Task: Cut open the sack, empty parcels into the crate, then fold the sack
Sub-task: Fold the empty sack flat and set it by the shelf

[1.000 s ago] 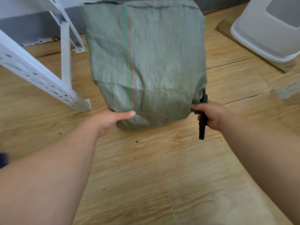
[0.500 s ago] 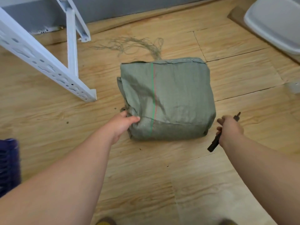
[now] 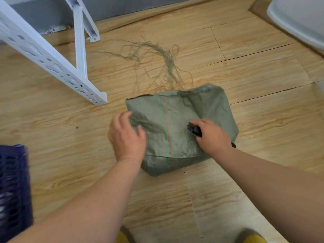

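Head view: green woven sack (image 3: 180, 127) lies on the wood-grain floor (image 3: 245, 71), both hands placed on it.

Sack sits roughly mid-frame, bulging, with a green and red stripe running front to back down its top face; loose frayed threads (image 3: 157, 62) are spread on the floor just beyond its far edge. Left hand (image 3: 127, 136) is laid on the sack's left upper side, fingers spread and relaxed, nothing gripped. Right hand (image 3: 211, 135) is closed around a black cutter (image 3: 194, 130), whose tip is pressed against the sack's top right of the stripe; whether the fabric is pierced cannot be told. Dark blue perforated crate (image 3: 13, 190) is seen at the left edge, well apart from the sack. White slotted metal frame (image 3: 52, 55) stands at upper left, white plastic bin (image 3: 298, 20) at upper right.
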